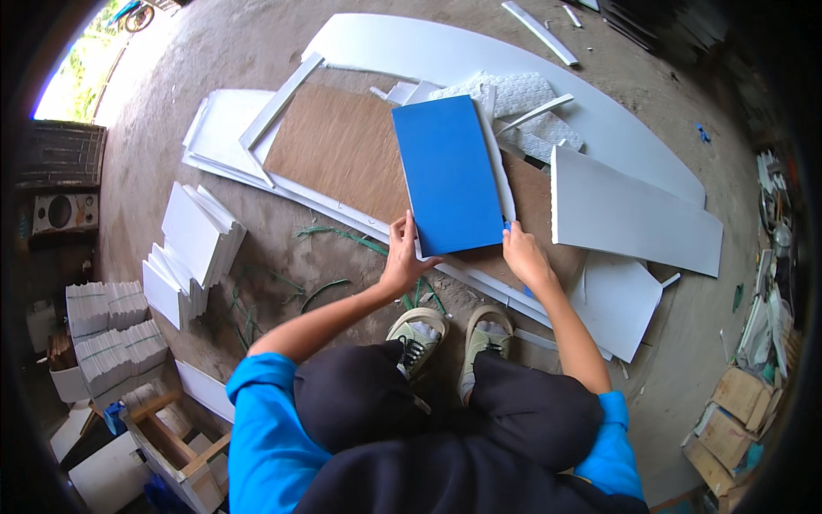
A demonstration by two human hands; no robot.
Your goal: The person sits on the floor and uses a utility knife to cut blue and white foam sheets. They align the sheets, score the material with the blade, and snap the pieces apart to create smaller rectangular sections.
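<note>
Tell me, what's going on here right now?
The left hand rests at the near left corner of a blue panel. The right hand is closed by the near right corner, seemingly around a small blue item mostly hidden by the fingers. The panel lies over a brown board, with white sheets around it.

At your twelve o'clock lies a flat, rectangular blue panel (449,176), its far end angled slightly toward eleven. You see a ragged-edged white sheet (501,177) beneath its three-o'clock side; a small blue tool (507,226), mostly hidden, is by its four-o'clock corner.
</note>
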